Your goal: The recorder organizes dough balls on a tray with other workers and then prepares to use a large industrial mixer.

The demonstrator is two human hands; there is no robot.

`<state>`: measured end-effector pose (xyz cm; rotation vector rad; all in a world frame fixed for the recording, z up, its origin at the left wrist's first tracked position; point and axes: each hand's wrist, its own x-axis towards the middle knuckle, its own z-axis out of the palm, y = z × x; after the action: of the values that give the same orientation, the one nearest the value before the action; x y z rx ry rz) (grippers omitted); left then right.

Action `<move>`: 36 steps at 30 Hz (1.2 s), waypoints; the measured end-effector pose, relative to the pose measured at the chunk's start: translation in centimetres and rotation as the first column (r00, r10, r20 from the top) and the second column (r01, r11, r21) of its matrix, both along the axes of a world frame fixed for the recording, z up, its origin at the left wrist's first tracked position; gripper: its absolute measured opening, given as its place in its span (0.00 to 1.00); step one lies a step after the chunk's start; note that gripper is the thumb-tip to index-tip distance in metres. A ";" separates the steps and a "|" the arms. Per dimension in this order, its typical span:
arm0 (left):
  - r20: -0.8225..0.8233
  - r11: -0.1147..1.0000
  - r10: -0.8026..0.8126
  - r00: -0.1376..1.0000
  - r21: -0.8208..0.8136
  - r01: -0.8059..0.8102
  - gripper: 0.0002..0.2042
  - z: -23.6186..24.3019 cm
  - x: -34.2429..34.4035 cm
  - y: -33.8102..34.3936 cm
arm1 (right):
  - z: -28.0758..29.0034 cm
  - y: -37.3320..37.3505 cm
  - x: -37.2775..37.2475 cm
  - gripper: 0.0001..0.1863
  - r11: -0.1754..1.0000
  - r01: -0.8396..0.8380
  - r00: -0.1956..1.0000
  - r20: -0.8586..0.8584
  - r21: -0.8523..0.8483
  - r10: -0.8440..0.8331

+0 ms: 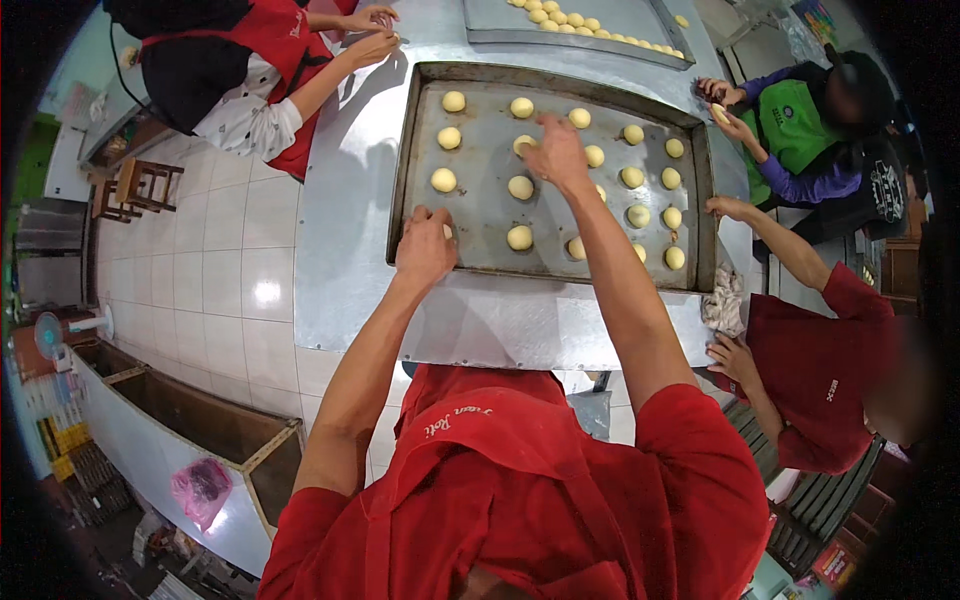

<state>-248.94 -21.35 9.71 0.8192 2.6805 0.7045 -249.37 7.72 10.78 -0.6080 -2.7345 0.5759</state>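
A large dark-rimmed baking tray (560, 272) lies on the metal table, with rows of round pale yellow dough balls, such as one dough ball (519, 237), spaced across it. At the tray's near left corner, my left hand (427, 247) curls its fingers around a dough ball (447, 232) that is mostly hidden. My right hand (558, 155) reaches over the middle of the tray, its fingers closed against another dough ball (522, 146) in the second row from the far side. My right forearm covers part of the rows beneath it.
A second tray (580, 42) with more dough balls sits at the far side of the metal table (345, 215). Co-workers stand at the far left and along the right; one has a hand (735, 208) by the tray's right rim. A crumpled cloth (724, 302) lies at the near right corner.
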 end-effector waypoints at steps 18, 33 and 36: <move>-0.003 0.993 0.111 0.994 0.029 -0.111 0.18 1.9 1.2 0.5 | 0.4 4.8 5.8 0.23 0.995 0.097 0.992 0.086 0.007 -0.097; 0.012 0.992 0.126 0.992 0.018 -0.126 0.17 1.7 1.1 0.7 | -0.9 2.8 9.5 0.20 0.987 0.142 0.984 0.120 -0.073 -0.132; 0.007 0.989 0.144 0.990 0.044 -0.144 0.17 2.2 1.4 0.5 | 0.9 6.0 10.7 0.27 0.975 0.219 0.971 0.097 0.028 -0.221</move>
<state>-247.55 -20.85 11.90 0.6380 2.7507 0.8001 -238.70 13.75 11.65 -0.9442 -2.7089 0.4798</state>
